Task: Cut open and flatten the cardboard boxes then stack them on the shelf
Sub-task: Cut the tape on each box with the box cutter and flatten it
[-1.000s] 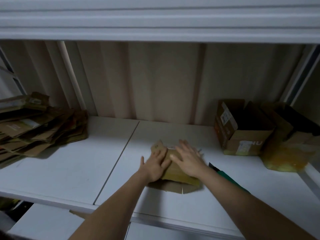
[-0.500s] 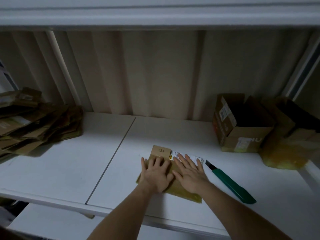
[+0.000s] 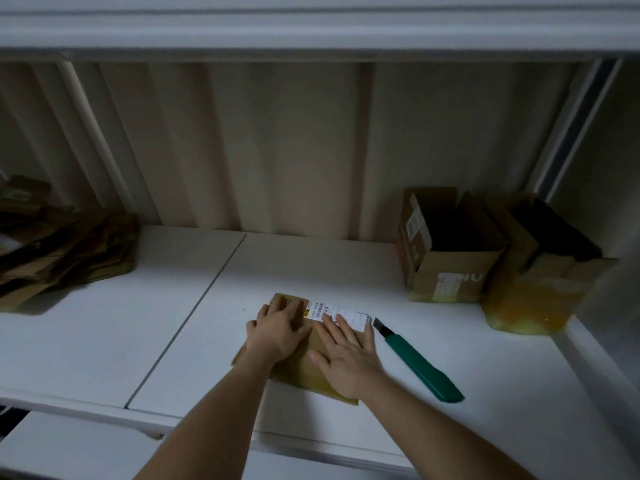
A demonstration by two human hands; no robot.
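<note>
At the far left of the white shelf the pile of flattened cardboard lies against the back wall, as it did a second ago. Near the middle, the flattened box now lies flat on the shelf; a second ago it was still partly raised and folded under the hands. The left hand presses on its far left part with fingers slightly bent and spread, holding nothing. Just to its right, the right hand lies flat with straight, spread fingers, its tips on the white shipping label at the box's far edge; half a second ago the label was less exposed. Right of the box, touching or just beside the label's corner, the green utility knife lies on the shelf with its blade pointing far-left, fully in sight where the right forearm hid most of it a second ago. At the far right two open cardboard boxes stand side by side, unmoved.
</note>
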